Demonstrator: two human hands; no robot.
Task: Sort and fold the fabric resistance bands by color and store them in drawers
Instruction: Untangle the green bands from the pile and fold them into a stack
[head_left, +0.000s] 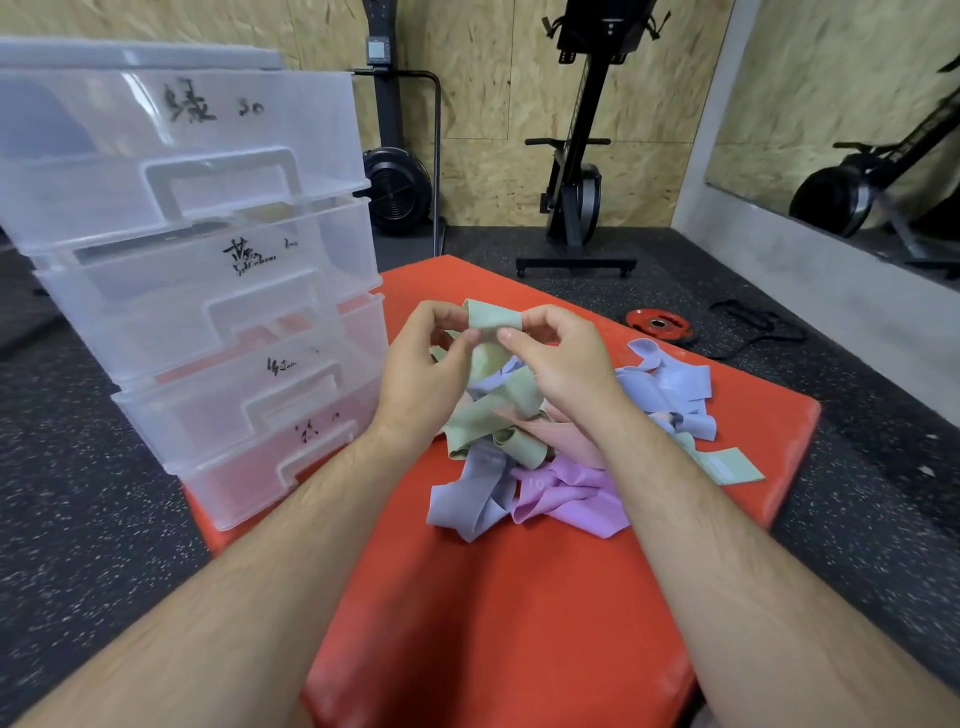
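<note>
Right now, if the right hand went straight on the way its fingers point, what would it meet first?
Probably the left hand, pinching the same green band beside the right hand.

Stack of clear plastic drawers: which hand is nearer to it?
Left. The left hand sits just right of the stack of clear plastic drawers, pinching the pale green fabric band; the right hand pinches the same band farther right.

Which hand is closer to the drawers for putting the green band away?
Probably the left hand: the drawers stand on its side, while the right hand would have to cross over. Both pinch the green band now.
</note>
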